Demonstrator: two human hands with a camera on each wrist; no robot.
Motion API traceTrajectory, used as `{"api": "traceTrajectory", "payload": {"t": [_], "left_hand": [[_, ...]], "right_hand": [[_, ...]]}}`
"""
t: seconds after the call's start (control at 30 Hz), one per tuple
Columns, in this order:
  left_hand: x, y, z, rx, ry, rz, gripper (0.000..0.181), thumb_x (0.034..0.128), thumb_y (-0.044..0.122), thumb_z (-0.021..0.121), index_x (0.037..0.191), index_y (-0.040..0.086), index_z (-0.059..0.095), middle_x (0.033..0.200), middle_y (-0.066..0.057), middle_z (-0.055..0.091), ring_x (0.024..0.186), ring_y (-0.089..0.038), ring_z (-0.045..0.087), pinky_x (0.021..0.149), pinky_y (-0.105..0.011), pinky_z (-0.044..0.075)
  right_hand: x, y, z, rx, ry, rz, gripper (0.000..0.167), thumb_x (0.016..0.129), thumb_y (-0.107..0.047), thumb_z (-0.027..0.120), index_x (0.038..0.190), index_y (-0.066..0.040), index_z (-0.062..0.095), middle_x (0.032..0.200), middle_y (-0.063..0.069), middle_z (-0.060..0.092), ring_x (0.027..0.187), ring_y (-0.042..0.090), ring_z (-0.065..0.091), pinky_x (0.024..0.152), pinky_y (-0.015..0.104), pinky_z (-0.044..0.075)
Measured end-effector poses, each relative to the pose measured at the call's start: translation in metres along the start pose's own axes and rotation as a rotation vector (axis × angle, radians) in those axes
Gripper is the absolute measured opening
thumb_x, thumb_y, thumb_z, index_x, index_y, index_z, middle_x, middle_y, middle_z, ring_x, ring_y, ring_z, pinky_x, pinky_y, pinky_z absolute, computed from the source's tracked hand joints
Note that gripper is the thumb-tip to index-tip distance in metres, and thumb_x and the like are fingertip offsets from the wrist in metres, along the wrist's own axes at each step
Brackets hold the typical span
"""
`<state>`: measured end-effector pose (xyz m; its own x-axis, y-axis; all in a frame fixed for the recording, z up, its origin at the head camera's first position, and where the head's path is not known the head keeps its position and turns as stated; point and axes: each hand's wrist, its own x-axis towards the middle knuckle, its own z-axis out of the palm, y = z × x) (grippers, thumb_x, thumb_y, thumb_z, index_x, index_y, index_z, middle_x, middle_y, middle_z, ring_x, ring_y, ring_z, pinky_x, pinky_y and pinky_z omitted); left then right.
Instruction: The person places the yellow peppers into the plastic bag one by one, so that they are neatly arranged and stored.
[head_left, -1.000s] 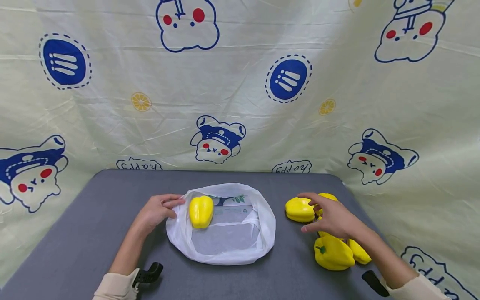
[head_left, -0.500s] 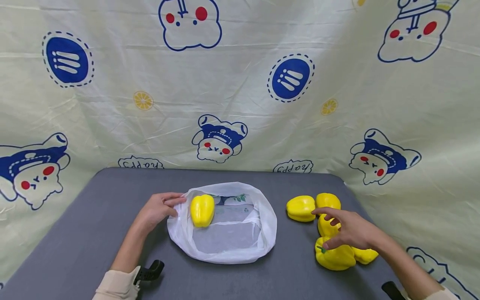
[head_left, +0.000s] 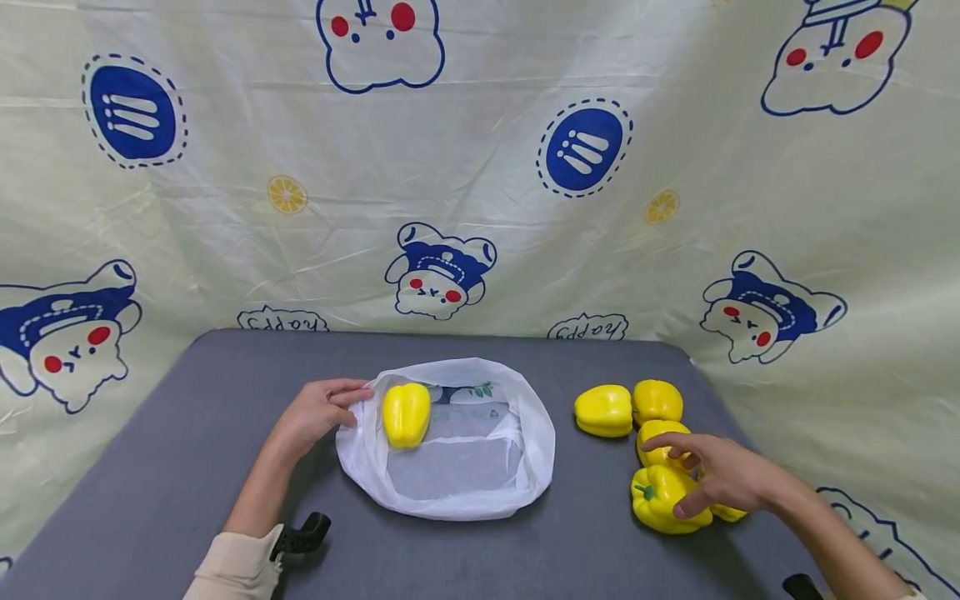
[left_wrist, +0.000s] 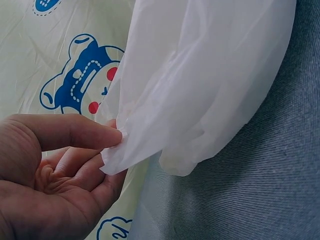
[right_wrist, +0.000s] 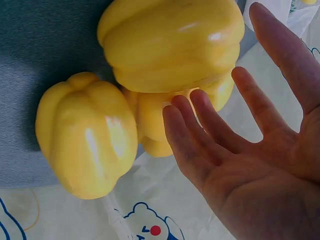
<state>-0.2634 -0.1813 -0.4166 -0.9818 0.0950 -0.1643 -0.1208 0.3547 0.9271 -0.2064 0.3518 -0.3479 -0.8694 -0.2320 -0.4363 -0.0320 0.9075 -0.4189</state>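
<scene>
A white plastic bag (head_left: 536, 450) stands with its mouth spread wide near the table's middle, and one yellow bell pepper (head_left: 406, 415) lies inside at its left. My left hand (head_left: 315, 417) pinches the bag's left rim between thumb and fingers, as the left wrist view shows close up. My right hand (head_left: 723, 475) hovers over the group of yellow bell peppers on the right, fingers spread and holding nothing. Nearest to it is a pepper with a green stem (head_left: 667, 500). In the right wrist view a large pepper (right_wrist: 172, 45) lies just beyond the fingertips.
Several more yellow peppers, among them one at the group's left (head_left: 603, 411) and one at the back (head_left: 657, 401), lie on the grey table (head_left: 247, 367). A patterned cloth (head_left: 480, 167) hangs behind the table and along its sides.
My right hand has moved right and toward me over the peppers, uncovering the ones at the back. The left hand keeps its pinch on the bag. The head view has tilted slightly.
</scene>
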Motion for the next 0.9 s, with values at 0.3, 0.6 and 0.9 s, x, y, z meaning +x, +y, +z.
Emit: {"api": "traceTrajectory", "payload": {"t": [0.3,0.6,0.9], "left_hand": [[0.001,0.000,0.001,-0.011,0.001,0.010,0.060,0.0848,-0.012,0.063,0.143,-0.001,0.055,0.136,-0.017,0.064,0.142,-0.036,0.048,0.109,-0.050,0.044],[0.000,-0.001,0.001,-0.010,0.009,0.014,0.060,0.0843,-0.012,0.064,0.143,-0.002,0.054,0.137,-0.018,0.064,0.141,-0.037,0.048,0.107,-0.050,0.044],[0.003,-0.003,0.002,-0.014,0.015,0.006,0.060,0.0837,-0.011,0.063,0.142,-0.001,0.056,0.136,-0.017,0.065,0.141,-0.037,0.048,0.107,-0.049,0.044]], "right_hand": [[-0.002,0.004,0.002,-0.007,-0.039,0.036,0.074,0.068,-0.016,0.090,0.136,-0.022,0.060,0.125,0.015,0.060,0.111,0.035,0.054,0.092,0.064,0.046],[-0.002,0.007,0.006,0.016,-0.039,0.029,0.076,0.068,-0.014,0.088,0.138,-0.022,0.059,0.126,0.016,0.058,0.112,0.035,0.052,0.093,0.063,0.046],[0.001,0.009,0.012,0.058,-0.040,-0.019,0.080,0.068,-0.008,0.087,0.141,-0.018,0.056,0.130,0.021,0.058,0.114,0.038,0.053,0.095,0.066,0.043]]}}
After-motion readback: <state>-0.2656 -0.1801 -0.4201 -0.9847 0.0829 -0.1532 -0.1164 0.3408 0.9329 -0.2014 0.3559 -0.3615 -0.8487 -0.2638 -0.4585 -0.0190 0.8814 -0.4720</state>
